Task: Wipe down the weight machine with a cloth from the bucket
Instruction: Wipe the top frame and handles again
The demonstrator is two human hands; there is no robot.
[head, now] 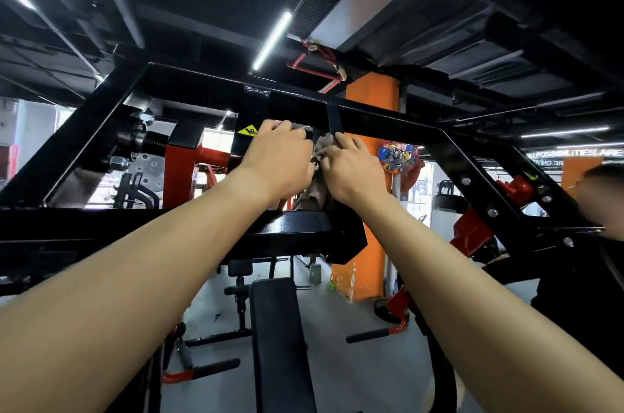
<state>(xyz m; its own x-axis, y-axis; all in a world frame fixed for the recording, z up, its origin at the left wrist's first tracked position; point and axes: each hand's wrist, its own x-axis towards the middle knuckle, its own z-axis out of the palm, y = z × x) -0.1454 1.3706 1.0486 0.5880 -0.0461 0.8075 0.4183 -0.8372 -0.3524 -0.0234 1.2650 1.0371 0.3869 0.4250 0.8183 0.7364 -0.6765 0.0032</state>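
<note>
Up at black steel machine frame (388, 119), your right hand (351, 171) is gripping crumpled brown cloth (319, 184) for scrubbing; left hand (280, 159) curling, its hold impossible to tell.

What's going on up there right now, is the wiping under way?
A person reaches up with both arms to the top of the black frame of the machine. The right hand holds a brownish cloth bunched against an upright of the frame. The left hand is right beside it, fingers curled at the frame, though what it grips is unclear. A bench stands below, and another person is at the right edge.
</note>
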